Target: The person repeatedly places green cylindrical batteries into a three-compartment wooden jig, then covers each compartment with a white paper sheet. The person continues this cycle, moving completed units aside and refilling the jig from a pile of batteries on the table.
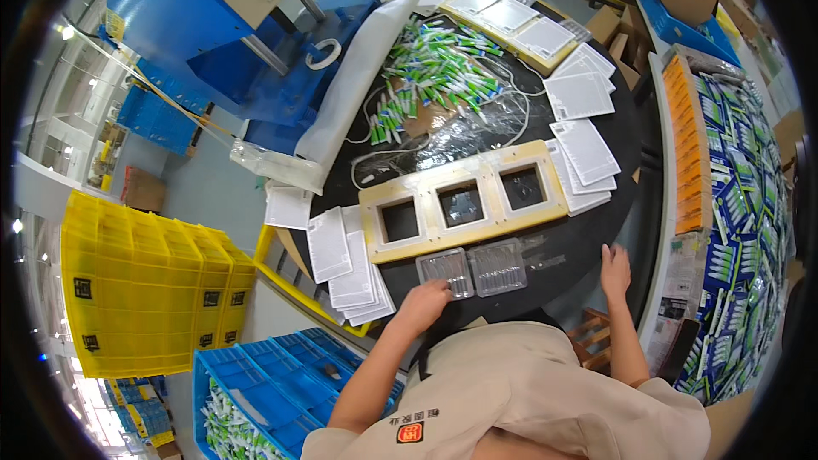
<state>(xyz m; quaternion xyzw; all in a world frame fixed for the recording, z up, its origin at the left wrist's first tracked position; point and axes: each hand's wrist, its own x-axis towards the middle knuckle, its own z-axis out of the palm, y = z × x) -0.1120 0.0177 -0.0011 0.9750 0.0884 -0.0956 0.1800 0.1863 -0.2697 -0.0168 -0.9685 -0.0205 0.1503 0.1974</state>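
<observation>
My left hand (425, 303) is at the near edge of the round black table, its fingers curled against the corner of a clear plastic blister tray (446, 273). A second clear blister tray (498, 267) lies right beside it. Beyond both trays rests a pale yellow frame (464, 201) with three square openings. My right hand (615, 272) hangs past the table's right edge, holding nothing, fingers loosely apart. White printed cards (585, 152) lie fanned at the frame's right end. More white cards (348, 260) are spread at its left end, near my left hand.
Green-and-white tubes (434, 68) are heaped mid-table on clear film. Behind them sits another frame (545, 62) bearing white cards. A blue machine (281, 77) stands at the left. Yellow (153, 281) and blue crates (281, 375) flank me; packed blister cards (733, 230) fill a bin at right.
</observation>
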